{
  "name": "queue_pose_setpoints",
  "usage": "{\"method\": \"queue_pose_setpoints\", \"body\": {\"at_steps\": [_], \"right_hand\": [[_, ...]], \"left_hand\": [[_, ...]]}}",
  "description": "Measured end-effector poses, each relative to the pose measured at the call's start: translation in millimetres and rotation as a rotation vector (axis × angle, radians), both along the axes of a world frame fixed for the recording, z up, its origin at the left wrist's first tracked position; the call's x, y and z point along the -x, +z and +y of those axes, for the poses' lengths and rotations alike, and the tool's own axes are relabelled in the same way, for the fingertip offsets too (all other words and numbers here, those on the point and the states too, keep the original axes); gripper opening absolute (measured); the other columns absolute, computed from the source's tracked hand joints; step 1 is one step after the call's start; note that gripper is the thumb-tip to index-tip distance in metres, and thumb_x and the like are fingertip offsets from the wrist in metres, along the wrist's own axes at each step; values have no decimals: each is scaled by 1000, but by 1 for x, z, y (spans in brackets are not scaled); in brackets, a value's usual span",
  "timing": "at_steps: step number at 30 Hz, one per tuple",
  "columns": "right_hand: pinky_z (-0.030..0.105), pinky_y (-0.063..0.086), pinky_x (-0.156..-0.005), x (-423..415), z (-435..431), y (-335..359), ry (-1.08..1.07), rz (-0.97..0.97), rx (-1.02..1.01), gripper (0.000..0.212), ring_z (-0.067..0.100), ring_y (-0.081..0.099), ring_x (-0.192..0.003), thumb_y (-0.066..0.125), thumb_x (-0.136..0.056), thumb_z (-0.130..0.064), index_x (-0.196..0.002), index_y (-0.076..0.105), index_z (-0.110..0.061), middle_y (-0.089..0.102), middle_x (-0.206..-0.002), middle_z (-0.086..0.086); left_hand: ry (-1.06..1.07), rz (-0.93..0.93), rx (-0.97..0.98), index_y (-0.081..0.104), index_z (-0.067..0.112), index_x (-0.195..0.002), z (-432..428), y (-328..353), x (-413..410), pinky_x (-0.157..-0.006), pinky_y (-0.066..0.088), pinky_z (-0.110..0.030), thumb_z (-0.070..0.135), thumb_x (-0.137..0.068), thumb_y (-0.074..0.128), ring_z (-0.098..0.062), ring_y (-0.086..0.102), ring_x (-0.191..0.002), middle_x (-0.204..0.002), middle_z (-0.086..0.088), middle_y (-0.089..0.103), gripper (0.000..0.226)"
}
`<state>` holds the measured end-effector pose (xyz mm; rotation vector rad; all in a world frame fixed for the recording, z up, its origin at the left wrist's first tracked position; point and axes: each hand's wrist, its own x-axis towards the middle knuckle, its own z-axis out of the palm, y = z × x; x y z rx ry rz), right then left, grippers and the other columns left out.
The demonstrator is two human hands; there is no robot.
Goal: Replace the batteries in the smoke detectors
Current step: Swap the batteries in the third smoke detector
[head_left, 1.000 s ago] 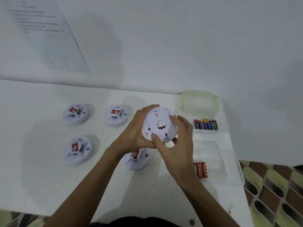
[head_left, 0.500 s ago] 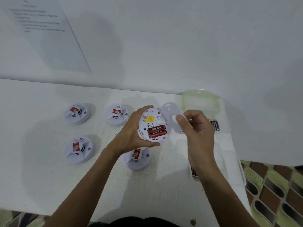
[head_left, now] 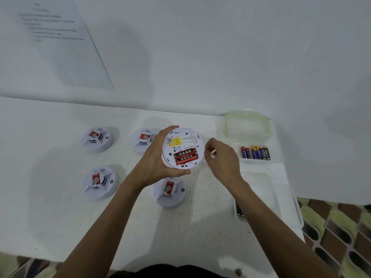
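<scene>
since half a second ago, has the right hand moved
Yes, left. The right hand hid most of the battery row then; now it sits left of the full row, beside the detector.

**Setting.** A white surface abuts a white wall. A printed sheet lies flat against the wall at upper left, its text too blurred to read. In the far right corner of the surface stands a clear container with a pale green rim, just beside the wall. A clear plastic tray lies nearer, along the right edge. A patterned floor in brown and green shows past that edge. A small dark mark sits near the front edge.
</scene>
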<state>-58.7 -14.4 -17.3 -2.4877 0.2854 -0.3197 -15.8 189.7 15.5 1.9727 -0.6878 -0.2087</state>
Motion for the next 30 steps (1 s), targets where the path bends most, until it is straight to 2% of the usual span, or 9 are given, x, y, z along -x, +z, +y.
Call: {"method": "queue_pose_setpoints", "body": {"at_steps": [3,6,10,13,16,20,23,25,30], "right_hand": [[29,50,-61,-6,1,-15,105,104,180,9,21,60,-76,58,-91,-18,-97,64,-18,66,-84,-1],[25,39,-58,-6,3,-20,173,191,178,10,22,59,-78,59,-91,-22,-95,66,-17,56,-80,-3],[25,45,-74,-3,7,-18,199,276,116,22,21,62,-94,58,-95,-25,-113,68,-17,66,-108,3],[22,50,-73,2,10,-6,107,163,-66,22,14,64,-88,58,-95,-26,-114,68,-18,70,-108,0],[10,48,-68,15,17,17,-52,-46,-327,10,9,63,-84,58,-96,-19,-104,63,-15,69,-99,-5],[23,59,-67,39,32,45,-103,-185,-584,6,10,67,-84,60,-94,-19,-93,54,-20,63,-89,-13],[16,56,-61,48,44,52,-54,-180,-638,10,1,68,-85,66,-90,-17,-91,57,-19,65,-95,-13],[12,54,-59,50,49,52,-63,-190,-607,11,1,68,-83,68,-88,-12,-90,59,-16,66,-100,-4],[11,54,-63,52,58,52,-115,-234,-553,10,-1,65,-85,70,-86,-9,-88,62,-15,63,-97,-2]], "left_hand": [[-5,10,6,27,30,-136,-2,0,1,-102,31,-6,32,-59,83,11,38,-123,-134,21,38,95],[-1,16,5,27,26,-137,-3,0,2,-100,29,-3,35,-59,83,13,37,-122,-134,21,38,96],[2,13,-9,25,35,-136,-2,1,2,-98,27,0,56,-54,76,14,36,-122,-134,25,36,98],[5,13,-7,25,39,-134,-2,1,2,-98,27,-1,56,-54,76,13,36,-122,-134,26,36,96],[15,-14,-15,25,39,-134,-2,1,1,-95,26,2,50,-56,81,16,36,-121,-133,29,35,96],[23,-40,-25,24,42,-133,-2,-1,0,-97,27,1,46,-57,82,17,35,-121,-132,32,33,96],[30,-48,-15,23,44,-132,-5,1,2,-98,27,-1,53,-56,78,16,35,-121,-132,33,32,94],[37,-50,-2,24,44,-132,-6,1,3,-100,29,-4,53,-56,78,11,37,-123,-132,31,33,94],[36,-86,6,24,44,-133,-7,4,6,-102,31,-7,54,-56,79,6,39,-124,-130,38,32,95]]}}
